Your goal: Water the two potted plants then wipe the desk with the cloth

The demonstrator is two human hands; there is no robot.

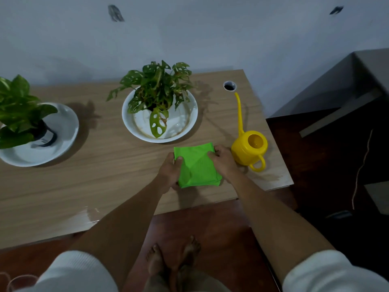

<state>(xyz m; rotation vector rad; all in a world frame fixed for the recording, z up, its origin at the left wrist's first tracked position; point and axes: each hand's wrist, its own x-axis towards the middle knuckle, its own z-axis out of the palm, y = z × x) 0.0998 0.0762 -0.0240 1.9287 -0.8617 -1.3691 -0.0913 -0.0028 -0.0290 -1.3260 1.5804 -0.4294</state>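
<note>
A folded bright green cloth (196, 166) is held just above the wooden desk (101, 165) near its front right. My left hand (169, 172) grips the cloth's left edge and my right hand (224, 160) grips its right edge. A yellow watering can (249, 148) with a long thin spout stands just right of my right hand. One potted plant with holed leaves (157, 89) sits in a white dish (183, 125) behind the cloth. A second leafy potted plant (16, 110) sits in a white dish (63, 127) at the far left.
A round cable hole (229, 86) lies in the desk's back right corner. The desk stands against a pale wall. A dark cabinet (347, 85) stands to the right. My bare feet (172, 258) are on a reddish floor below the desk edge.
</note>
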